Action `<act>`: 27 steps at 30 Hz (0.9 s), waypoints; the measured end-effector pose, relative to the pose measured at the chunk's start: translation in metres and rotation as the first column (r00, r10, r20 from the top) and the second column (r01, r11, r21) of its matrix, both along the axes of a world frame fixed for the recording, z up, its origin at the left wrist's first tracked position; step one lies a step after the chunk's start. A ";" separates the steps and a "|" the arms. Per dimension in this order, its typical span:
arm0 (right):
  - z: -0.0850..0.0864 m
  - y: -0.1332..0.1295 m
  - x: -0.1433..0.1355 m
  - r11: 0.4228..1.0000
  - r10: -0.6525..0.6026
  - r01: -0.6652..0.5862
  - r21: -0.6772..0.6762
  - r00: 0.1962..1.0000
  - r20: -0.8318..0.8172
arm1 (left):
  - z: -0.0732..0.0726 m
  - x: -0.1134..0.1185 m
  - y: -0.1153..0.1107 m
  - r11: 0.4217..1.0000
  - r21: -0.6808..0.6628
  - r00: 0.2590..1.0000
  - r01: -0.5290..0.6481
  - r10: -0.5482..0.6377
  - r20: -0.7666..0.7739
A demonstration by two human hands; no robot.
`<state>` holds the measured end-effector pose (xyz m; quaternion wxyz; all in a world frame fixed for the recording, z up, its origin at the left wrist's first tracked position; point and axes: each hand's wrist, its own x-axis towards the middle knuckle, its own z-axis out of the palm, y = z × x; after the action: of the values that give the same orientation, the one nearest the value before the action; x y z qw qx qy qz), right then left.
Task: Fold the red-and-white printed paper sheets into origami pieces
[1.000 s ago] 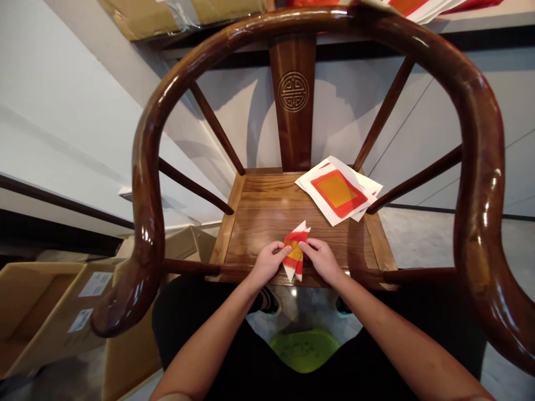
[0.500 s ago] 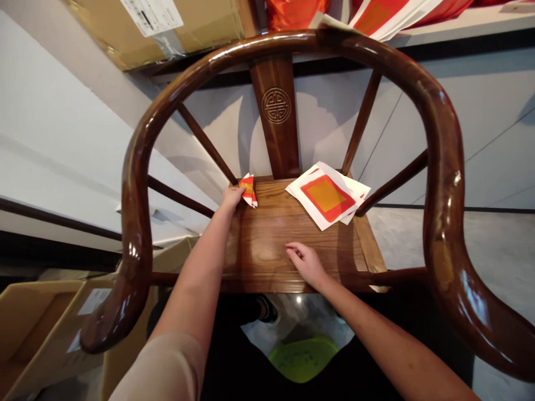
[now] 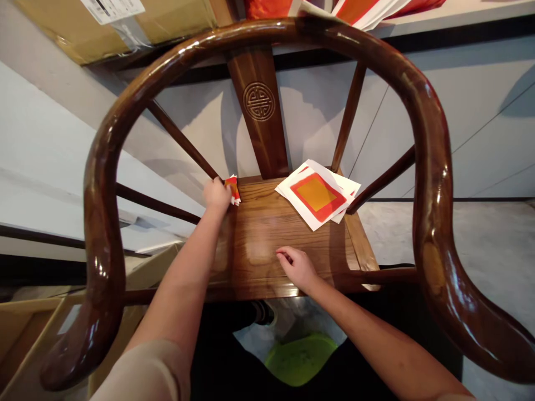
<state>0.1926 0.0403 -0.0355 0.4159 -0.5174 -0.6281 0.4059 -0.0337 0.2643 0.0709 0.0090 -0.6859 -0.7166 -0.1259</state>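
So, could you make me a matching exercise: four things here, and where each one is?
1. Folded paper
2. Unfolded paper sheets
3. Green basin
4. Right hand

A. Lower than the seat
B. Toward the seat's front edge
C. At the left hand
D. On the seat's far right

Right pairs: 1-C, 2-D, 3-A, 4-B

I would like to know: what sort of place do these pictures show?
An indoor room, perhaps a shop or workroom: red-and-orange sheets lie on a carved wooden chair, and a taped cardboard box sits behind it.
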 end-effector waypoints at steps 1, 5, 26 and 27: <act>0.000 0.000 0.000 1.000 0.001 -0.001 0.005 1.000 0.006 | -0.003 0.016 -0.008 0.999 0.045 1.000 0.004 -0.004 -0.012; 0.001 0.000 0.000 0.999 0.011 -0.013 0.031 0.999 0.040 | -0.030 0.105 -0.060 0.820 0.040 0.821 0.571 -0.570 -0.036; -0.005 0.003 0.000 0.988 0.025 -0.045 0.148 0.990 0.138 | -0.047 0.160 -0.108 0.653 0.129 0.665 0.746 -0.721 -0.196; -0.005 0.003 0.000 0.988 0.036 -0.053 0.143 0.992 0.118 | -0.040 0.149 -0.113 0.654 0.176 0.678 0.735 -0.712 -0.183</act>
<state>0.1924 0.0432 -0.0409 0.4065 -0.4940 -0.6905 0.3377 0.1150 0.1510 0.0305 0.0741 -0.9136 -0.3621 -0.1693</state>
